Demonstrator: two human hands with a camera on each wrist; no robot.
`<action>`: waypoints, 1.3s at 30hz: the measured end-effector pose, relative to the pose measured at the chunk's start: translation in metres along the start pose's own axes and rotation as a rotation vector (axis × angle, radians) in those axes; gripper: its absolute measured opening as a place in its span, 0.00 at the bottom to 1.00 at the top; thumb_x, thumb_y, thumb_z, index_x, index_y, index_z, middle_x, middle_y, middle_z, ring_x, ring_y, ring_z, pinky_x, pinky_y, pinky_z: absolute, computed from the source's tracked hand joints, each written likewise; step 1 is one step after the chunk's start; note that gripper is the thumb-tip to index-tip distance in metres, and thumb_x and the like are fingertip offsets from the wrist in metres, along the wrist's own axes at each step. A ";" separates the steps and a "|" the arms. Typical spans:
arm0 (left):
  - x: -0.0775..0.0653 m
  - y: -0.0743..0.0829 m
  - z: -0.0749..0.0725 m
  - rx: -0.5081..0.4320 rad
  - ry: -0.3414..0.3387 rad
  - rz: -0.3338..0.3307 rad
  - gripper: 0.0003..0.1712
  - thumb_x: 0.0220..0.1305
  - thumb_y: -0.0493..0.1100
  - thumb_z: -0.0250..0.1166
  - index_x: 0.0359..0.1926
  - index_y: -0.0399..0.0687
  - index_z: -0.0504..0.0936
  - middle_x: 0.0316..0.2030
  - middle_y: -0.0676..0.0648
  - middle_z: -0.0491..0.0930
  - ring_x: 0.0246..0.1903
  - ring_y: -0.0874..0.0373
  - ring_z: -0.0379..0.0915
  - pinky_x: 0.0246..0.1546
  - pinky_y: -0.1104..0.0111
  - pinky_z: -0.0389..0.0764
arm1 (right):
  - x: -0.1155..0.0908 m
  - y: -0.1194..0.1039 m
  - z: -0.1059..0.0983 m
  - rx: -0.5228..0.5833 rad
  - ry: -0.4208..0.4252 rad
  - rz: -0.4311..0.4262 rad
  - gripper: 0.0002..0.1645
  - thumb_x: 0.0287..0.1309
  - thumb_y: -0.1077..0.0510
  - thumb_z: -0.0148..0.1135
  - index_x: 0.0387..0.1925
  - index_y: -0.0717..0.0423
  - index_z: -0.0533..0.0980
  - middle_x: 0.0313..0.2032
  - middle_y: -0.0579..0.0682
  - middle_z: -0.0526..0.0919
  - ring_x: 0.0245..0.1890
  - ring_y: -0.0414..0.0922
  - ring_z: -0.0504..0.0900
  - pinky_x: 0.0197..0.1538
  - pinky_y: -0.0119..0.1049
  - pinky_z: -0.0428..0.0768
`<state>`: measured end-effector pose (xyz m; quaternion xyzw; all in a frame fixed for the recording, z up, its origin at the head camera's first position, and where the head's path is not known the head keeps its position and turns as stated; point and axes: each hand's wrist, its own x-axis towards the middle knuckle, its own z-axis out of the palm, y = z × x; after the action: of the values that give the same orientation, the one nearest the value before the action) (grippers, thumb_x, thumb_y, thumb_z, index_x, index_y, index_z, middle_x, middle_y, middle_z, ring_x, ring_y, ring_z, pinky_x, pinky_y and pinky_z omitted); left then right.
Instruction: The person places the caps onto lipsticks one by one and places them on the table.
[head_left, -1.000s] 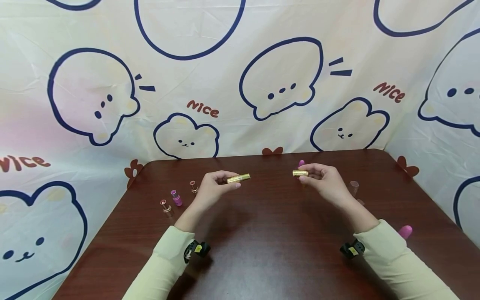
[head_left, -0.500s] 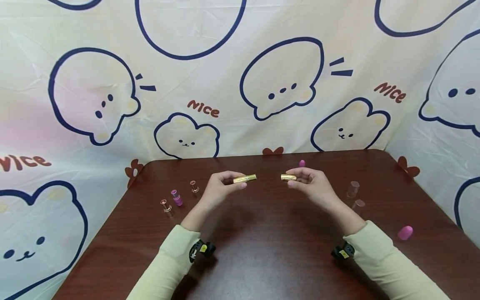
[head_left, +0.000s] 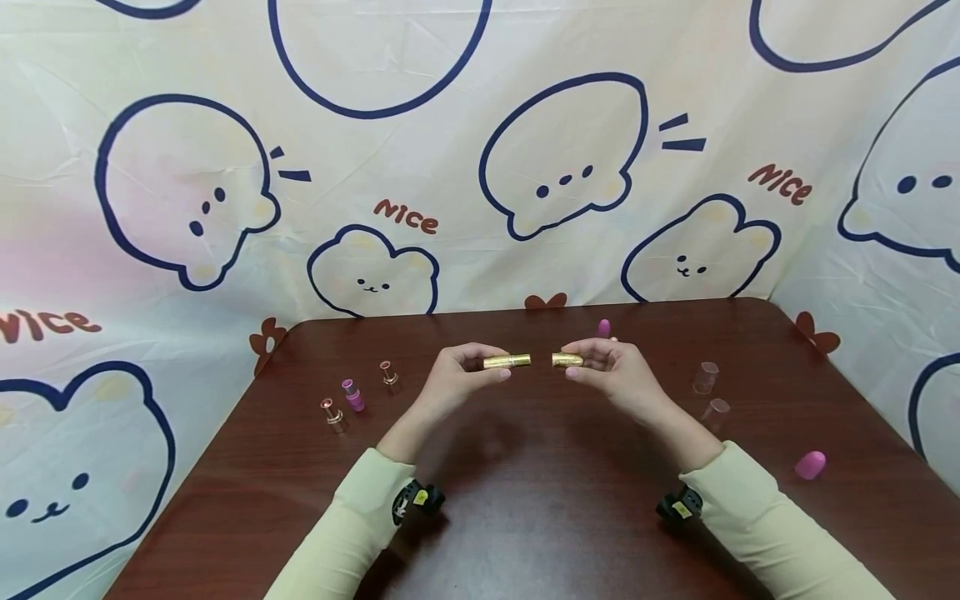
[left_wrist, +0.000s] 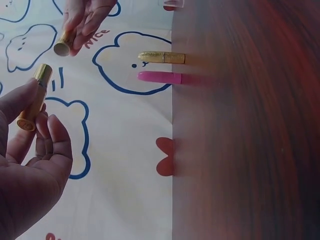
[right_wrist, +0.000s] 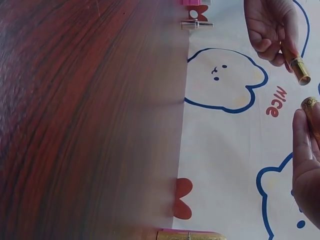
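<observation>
Left hand [head_left: 453, 377]'s pinching a gold tube [head_left: 507, 362], right hand [head_left: 621, 372] a gold cap [head_left: 567, 360], ends near but apart (head view mostly hides another gold tube [left_wrist: 161, 57] behind my right hand).

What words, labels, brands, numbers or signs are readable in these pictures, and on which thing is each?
"Nice": red, on the backdrop, at the left.
"Nice": red, on the backdrop, left of centre.
"Nice": red, on the backdrop, at the right.
Mark on the end of the gold tube in the left hand: too small to read.
Yellow wrist labels: too small to read.
No readable brand or number.
</observation>
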<state>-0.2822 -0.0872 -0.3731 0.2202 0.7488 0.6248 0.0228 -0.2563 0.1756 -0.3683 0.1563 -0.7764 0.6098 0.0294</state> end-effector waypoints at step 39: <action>-0.009 0.032 0.023 0.014 -0.069 0.007 0.13 0.58 0.34 0.70 0.44 0.33 0.84 0.35 0.48 0.82 0.31 0.59 0.72 0.32 0.71 0.75 | 0.001 -0.001 0.016 0.092 -0.082 0.005 0.17 0.57 0.68 0.67 0.49 0.67 0.78 0.43 0.59 0.84 0.43 0.52 0.83 0.45 0.35 0.80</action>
<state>-0.2575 -0.0654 -0.3505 0.2444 0.7512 0.6116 0.0447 -0.2542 0.1596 -0.3716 0.1805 -0.7483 0.6382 -0.0111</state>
